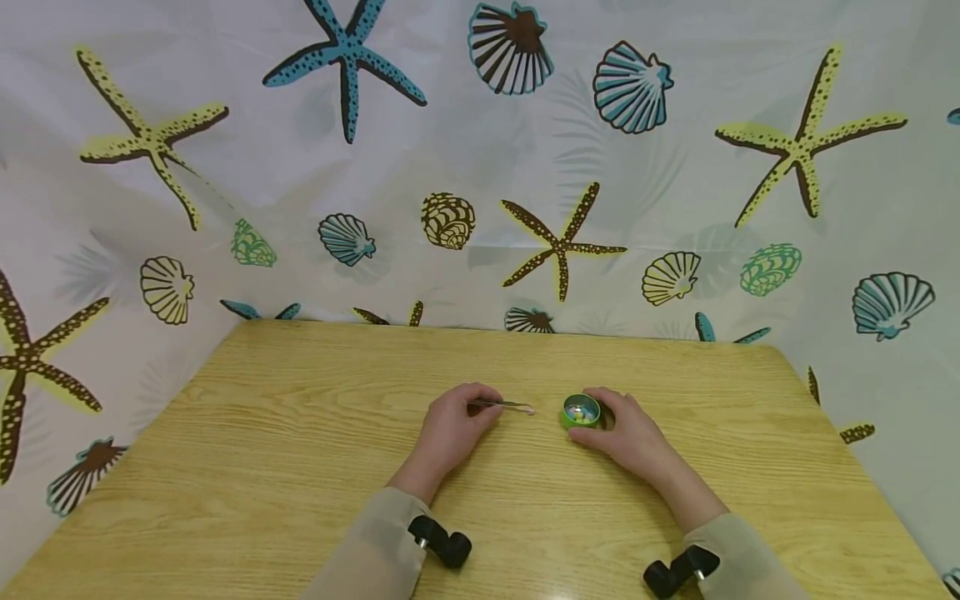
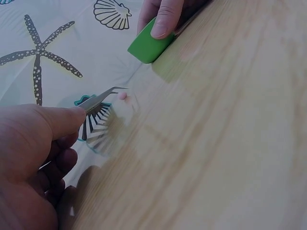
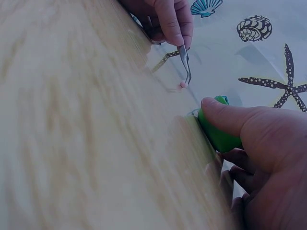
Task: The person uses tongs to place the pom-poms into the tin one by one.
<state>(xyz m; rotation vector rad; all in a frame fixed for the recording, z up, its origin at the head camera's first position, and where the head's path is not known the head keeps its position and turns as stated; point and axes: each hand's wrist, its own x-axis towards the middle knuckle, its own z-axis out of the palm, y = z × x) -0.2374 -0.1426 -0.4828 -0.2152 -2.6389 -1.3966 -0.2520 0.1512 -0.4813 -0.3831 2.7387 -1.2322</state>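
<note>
Between thumb and fingers, my left hand [image 1: 453, 427] pinches bent-tip metal tweezers [image 2: 98, 99] that point right. At their tips is a tiny pink bead [image 2: 123, 96], close over the table; I cannot tell whether the tips grip it. To the right, my right hand [image 1: 636, 438] holds a small round green container [image 3: 218, 133] by its sides, thumb in front and fingers behind. Several small pale and coloured bits [image 1: 581, 412] lie inside it in the head view. A short gap separates the bead from the container.
Both hands work over a wooden table [image 1: 300, 467], its far edge meeting a white cloth [image 1: 450, 283] printed with starfish and shells. Cloth also rises along the left and right sides. A black wrist mount [image 1: 442, 542] sits on the left sleeve, another [image 1: 681, 571] on the right.
</note>
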